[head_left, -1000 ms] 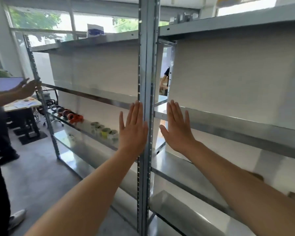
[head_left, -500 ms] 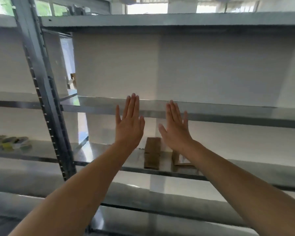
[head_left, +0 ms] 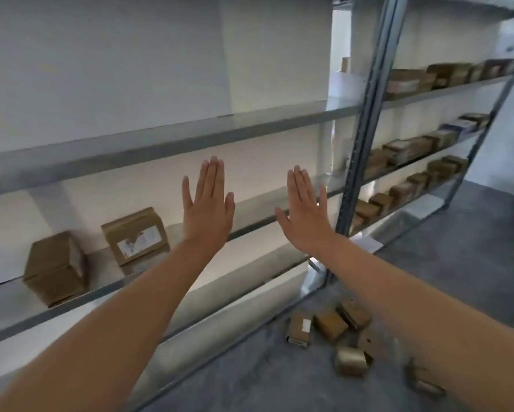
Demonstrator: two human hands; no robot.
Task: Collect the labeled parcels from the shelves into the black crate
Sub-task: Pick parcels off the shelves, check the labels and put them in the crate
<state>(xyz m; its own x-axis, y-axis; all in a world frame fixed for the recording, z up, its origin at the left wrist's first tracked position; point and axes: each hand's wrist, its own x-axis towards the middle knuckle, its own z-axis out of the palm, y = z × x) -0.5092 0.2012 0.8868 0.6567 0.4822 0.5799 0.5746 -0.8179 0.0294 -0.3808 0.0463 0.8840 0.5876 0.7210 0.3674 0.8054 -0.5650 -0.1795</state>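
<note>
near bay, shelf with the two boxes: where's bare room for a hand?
Bare from the labeled box rightward to the steel upright; the shelf above is bare. Crowded: plain box close beside it, far-bay shelves, floor pile.

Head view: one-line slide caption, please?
Open left hand and right hand raised before shelf holding two labeled parcels.

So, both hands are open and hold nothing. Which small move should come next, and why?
Probably lower the left hand toward the labeled parcel on the shelf just left of it. Both it and the right hand are empty, and this box, label facing out, looks nearest. No black crate is in view.
</note>
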